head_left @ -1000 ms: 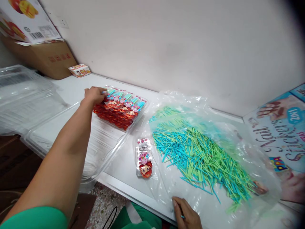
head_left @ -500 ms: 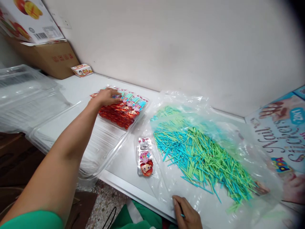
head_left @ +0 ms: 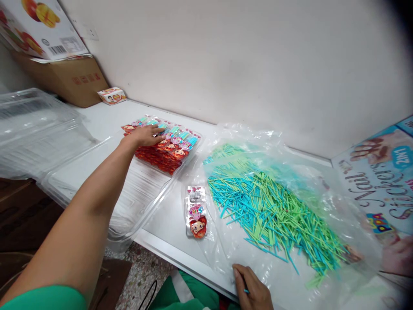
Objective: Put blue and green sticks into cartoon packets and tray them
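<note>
My left hand (head_left: 146, 135) rests with spread fingers on top of a tight row of packets (head_left: 158, 159), which show red-haired cartoon heads and green and blue sticks. The packets stand in a clear plastic tray at the back of the table. Near the front edge, my right hand (head_left: 253, 287) is closed, and a short end of a thin blue stick (head_left: 247, 291) shows between its fingers. A small stack of the same kind of packet (head_left: 196, 213) lies between my two hands. To its right spreads a pile of loose green and blue sticks (head_left: 267, 206) on clear plastic film.
A large clear plastic tray (head_left: 129, 237) overhangs the table's front left edge. More clear trays (head_left: 38, 129) are stacked at far left. Behind them stand cardboard boxes (head_left: 71, 79) and a small box (head_left: 112, 95). A printed nail sticker box (head_left: 380, 172) stands at right.
My left hand has settled slightly lower and its fingers have flattened over the packets. My right hand has hardly moved.
</note>
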Available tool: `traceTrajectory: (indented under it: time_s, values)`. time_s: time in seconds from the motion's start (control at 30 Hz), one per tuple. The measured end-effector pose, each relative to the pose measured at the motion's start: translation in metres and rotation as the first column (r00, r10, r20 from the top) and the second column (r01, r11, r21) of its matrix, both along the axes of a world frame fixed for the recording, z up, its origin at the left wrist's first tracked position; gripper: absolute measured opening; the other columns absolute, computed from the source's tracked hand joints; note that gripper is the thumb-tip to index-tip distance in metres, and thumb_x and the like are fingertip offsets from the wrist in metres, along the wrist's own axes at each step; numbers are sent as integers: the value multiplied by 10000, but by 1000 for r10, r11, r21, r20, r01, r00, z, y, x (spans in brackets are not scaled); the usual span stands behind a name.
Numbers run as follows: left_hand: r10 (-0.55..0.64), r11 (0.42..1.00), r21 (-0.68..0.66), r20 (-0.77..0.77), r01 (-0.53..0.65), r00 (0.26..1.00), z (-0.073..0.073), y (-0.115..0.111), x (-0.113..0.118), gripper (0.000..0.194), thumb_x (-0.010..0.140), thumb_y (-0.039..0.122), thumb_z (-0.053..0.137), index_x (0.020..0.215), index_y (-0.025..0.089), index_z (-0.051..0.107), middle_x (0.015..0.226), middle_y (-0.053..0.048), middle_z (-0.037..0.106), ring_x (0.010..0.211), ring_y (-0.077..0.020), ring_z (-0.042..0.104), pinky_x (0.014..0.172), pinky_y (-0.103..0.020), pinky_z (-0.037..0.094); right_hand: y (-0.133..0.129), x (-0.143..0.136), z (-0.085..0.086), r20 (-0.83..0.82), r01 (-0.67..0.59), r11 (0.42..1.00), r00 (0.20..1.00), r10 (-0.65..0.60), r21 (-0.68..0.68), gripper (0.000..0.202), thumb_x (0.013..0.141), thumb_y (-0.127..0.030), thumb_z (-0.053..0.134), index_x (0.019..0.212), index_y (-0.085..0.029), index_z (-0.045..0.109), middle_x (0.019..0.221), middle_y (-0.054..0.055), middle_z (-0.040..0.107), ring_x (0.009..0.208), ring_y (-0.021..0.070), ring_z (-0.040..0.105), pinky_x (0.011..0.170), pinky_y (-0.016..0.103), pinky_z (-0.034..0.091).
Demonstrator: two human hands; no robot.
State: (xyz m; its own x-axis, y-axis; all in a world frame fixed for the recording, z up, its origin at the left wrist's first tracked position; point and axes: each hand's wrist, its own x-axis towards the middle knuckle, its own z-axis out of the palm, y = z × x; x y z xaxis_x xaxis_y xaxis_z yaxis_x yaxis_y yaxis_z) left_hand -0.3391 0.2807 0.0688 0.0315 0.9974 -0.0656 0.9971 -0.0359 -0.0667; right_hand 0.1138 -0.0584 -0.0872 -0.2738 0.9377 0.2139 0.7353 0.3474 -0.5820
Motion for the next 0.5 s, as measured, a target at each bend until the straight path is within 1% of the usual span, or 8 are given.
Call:
traceTrajectory:
  time_s: [0.07, 0.17, 0.27, 0.33, 0.4, 0.43, 0.5]
  values:
    - [-37, 999, -27, 13, 37, 999, -2, 0, -1, 598, 815, 586, 289, 1357, 335, 296, 1431, -31, 295, 1284, -265, 297, 996, -382, 238, -1, 1, 0, 0, -2, 1000, 1000, 2, -4, 236, 883, -269, 402, 966, -179, 603, 778, 59, 652, 695, 154, 645, 624, 216, 514]
    - [-69, 998, 13, 39, 68, 997, -2, 0, -2, 637, 808, 605, 276, 1376, 317, 249, 1448, -53, 251, 1303, -283, 251, 1016, -440, 184, 0, 1, 0, -6, -5, 1000, 1000, 5, -8, 227, 881, -261, 403, 965, -180, 597, 783, 58, 650, 705, 156, 644, 625, 219, 513]
    - [-78, 990, 124, 84, 68, 993, 1, -8, -5, 698, 797, 598, 311, 1395, 248, 220, 1437, -70, 275, 1299, -270, 257, 1032, -399, 179, 0, 1, 1, -9, -18, 1000, 1000, 18, -22, 219, 878, -248, 406, 977, -179, 588, 794, 60, 647, 720, 158, 641, 637, 226, 513]
    - [-21, 970, 244, 121, -9, 992, 5, -17, -10, 673, 813, 558, 311, 1381, 199, 273, 1409, -81, 330, 1278, -261, 298, 1021, -361, 219, 1, 1, 2, -13, -31, 999, 999, 31, -25, 216, 876, -241, 406, 984, -180, 583, 800, 60, 645, 725, 160, 641, 640, 231, 514]
    - [88, 928, 344, 165, -141, 982, 9, -27, -18, 612, 833, 502, 293, 1344, 171, 355, 1370, -89, 389, 1243, -264, 351, 996, -354, 269, 0, 2, 2, -14, -45, 999, 999, 44, -17, 215, 874, -238, 408, 987, -182, 582, 808, 61, 646, 732, 161, 642, 642, 233, 516]
    - [143, 906, 370, 187, -204, 972, 11, -32, -24, 585, 841, 475, 282, 1325, 164, 389, 1351, -93, 415, 1225, -266, 374, 984, -358, 289, -1, 2, 2, -14, -49, 999, 999, 49, -10, 216, 874, -236, 407, 989, -183, 582, 814, 62, 646, 737, 162, 642, 643, 233, 517]
    - [232, 875, 377, 223, -304, 947, 16, -40, -35, 553, 849, 437, 265, 1294, 157, 435, 1316, -100, 458, 1198, -268, 407, 966, -365, 317, -2, 3, 1, -11, -59, 998, 998, 59, 4, 216, 873, -233, 408, 989, -184, 583, 816, 61, 648, 739, 161, 644, 643, 230, 518]
